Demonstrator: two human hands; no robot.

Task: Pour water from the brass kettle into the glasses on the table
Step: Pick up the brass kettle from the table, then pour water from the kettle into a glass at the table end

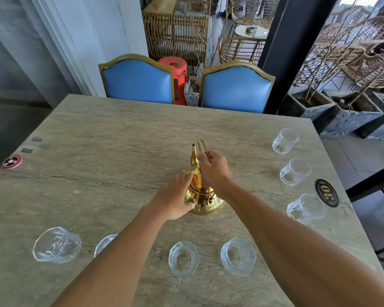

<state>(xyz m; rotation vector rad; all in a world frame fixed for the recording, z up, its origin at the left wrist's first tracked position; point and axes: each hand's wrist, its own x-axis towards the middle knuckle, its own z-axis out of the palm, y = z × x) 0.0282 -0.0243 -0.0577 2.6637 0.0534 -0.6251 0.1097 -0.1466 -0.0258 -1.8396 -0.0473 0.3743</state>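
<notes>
A brass kettle [205, 203] stands on the stone table [120, 140] at its middle, spout pointing away from me. My right hand [214, 171] is closed around its thin wire handle. My left hand [174, 199] presses against the kettle's left side and lid. Several clear textured glasses stand near the front edge, among them one at the left [57, 244], one partly hidden by my left forearm [103, 242], one in the middle [183, 258] and one to its right [238, 254]. Three more glasses line the right edge: far [285, 141], middle [295, 171], near [306, 208].
Two blue chairs [138, 82] [236, 89] stand at the table's far side. A black oval number plate [326, 193] lies near the right edge, and a red round disc [12, 161] sits at the left edge. Stone planters [350, 116] stand beyond the right corner.
</notes>
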